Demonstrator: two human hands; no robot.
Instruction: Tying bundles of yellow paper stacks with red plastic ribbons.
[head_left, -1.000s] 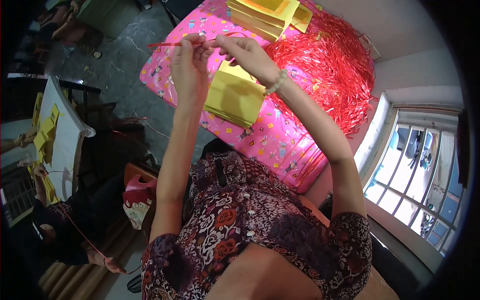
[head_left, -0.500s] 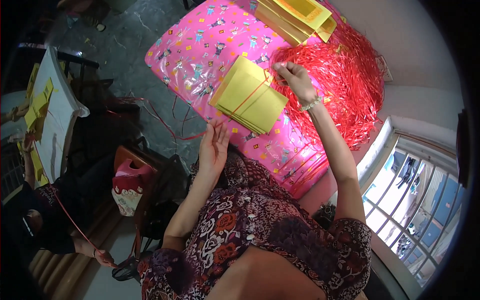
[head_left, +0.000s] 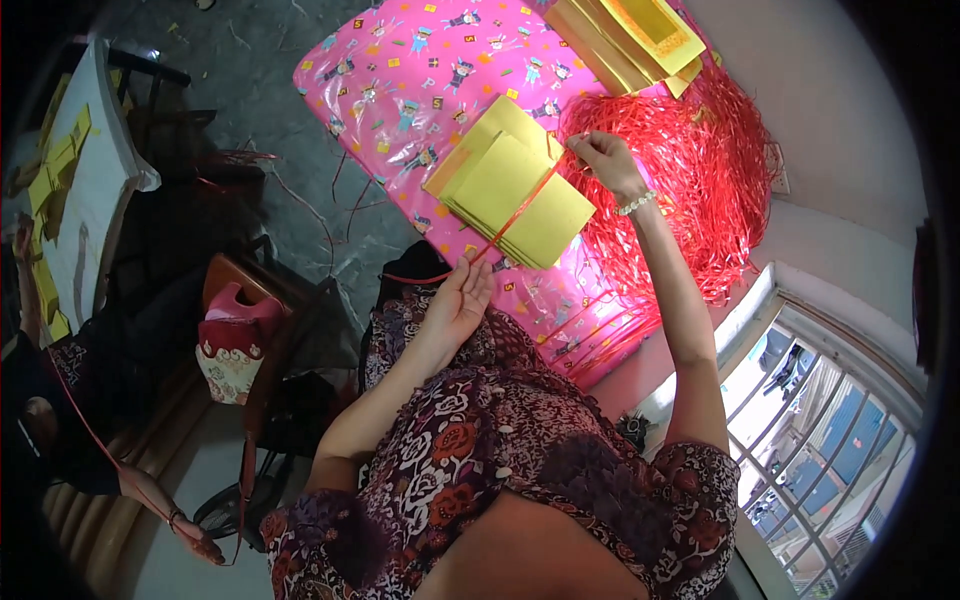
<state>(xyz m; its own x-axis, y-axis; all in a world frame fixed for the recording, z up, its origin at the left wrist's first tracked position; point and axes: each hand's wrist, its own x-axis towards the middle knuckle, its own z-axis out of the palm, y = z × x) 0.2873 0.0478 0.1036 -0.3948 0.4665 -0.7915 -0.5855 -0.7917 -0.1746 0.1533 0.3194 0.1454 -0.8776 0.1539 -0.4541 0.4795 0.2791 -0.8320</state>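
Note:
A bundle of folded yellow paper sheets (head_left: 525, 190) lies in front of me on a table with a pink, cartoon-printed cover (head_left: 385, 75). A flat red plastic ribbon (head_left: 519, 209) runs slantwise across the top of the bundle. Past the bundle's far right edge, my right hand (head_left: 610, 168) pinches one end of the ribbon between thumb and fingertips. At the near edge, my left hand (head_left: 462, 300) has the ribbon between thumb and forefinger, palm turned up and its other fingers loosely curled. From there the ribbon's tail trails left over my lap.
A big heap of loose red ribbon (head_left: 690, 180) fills the table's right side, beside a wall. Behind it is a taller yellow paper stack (head_left: 625, 40). At left, another person's hand (head_left: 203, 543) holds a red strand near a white table (head_left: 105, 220). A barred window (head_left: 815, 430) is at right.
My left hand has moved right, closer to the bundle, and the ribbon's tail on the left is shorter. The ribbon across the bundle looks wider. The whole view has shifted slightly.

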